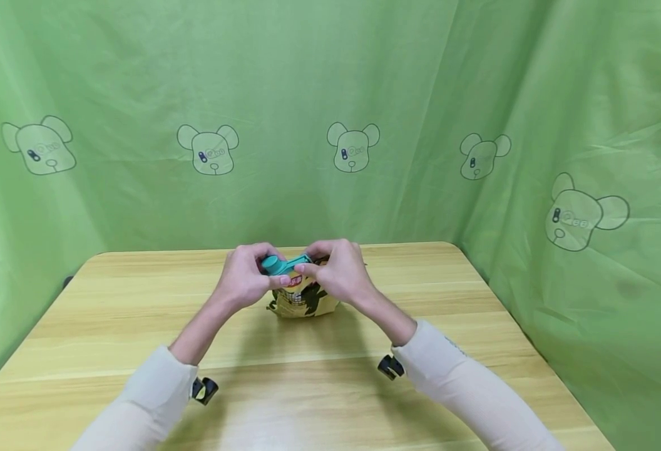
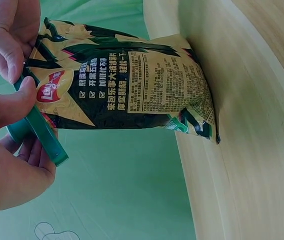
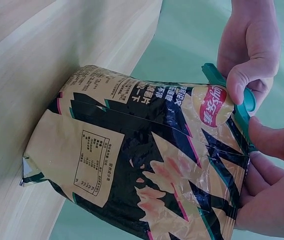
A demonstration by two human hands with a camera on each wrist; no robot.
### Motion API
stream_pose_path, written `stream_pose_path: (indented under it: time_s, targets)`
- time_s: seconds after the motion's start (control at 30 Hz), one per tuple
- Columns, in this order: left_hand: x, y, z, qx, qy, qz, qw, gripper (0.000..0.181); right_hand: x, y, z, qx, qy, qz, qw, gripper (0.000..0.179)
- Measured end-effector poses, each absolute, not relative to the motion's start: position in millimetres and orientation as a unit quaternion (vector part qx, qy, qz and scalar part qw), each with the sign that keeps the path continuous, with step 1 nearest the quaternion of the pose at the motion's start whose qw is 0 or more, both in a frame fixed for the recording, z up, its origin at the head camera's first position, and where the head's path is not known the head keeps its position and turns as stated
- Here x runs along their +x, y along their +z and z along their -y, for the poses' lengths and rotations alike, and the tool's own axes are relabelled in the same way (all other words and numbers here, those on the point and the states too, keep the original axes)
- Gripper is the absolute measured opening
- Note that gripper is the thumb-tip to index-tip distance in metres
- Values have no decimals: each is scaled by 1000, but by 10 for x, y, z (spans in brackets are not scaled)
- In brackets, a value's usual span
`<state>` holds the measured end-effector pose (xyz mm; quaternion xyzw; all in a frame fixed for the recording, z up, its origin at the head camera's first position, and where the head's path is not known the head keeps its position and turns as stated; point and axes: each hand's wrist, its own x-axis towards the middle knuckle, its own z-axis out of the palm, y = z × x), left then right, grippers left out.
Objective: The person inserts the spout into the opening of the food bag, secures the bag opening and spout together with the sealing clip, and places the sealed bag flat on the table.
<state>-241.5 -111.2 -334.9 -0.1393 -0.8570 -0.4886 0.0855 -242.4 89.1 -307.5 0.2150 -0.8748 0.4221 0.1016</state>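
A Lay's potato chip bag (image 1: 305, 299), yellow and black, stands upright on the table beneath both hands. Across its top edge lies a teal bag clip (image 1: 274, 265) with a round cap at the left end. My left hand (image 1: 244, 275) grips the capped end between thumb and fingers; in the left wrist view that end of the clip (image 2: 49, 140) juts past the bag's side. My right hand (image 1: 342, 274) pinches the clip's other end at the bag's top, its thumb (image 3: 266, 137) in front. Whether the clip is fully closed cannot be seen.
The wooden table (image 1: 139, 326) extends around the bag on all sides. Green curtains (image 1: 285, 75) with bear-head drawings hang behind and to both sides. Black camera mounts (image 1: 389, 367) stick out from below the sleeves.
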Motion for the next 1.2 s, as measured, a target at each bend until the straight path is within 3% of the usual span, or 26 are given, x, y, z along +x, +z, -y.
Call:
stream_pose_path:
  time_s: [0.6,1.2]
  targets:
    - [-2415,-3343,1127,-165,-466,863,107,27,-2400,-3072,-889,224,420,874,95,11]
    - [-2413,-3332,1129,-158,-475,860,93,30,-2409,-3134,-845,218,412,870,158,10]
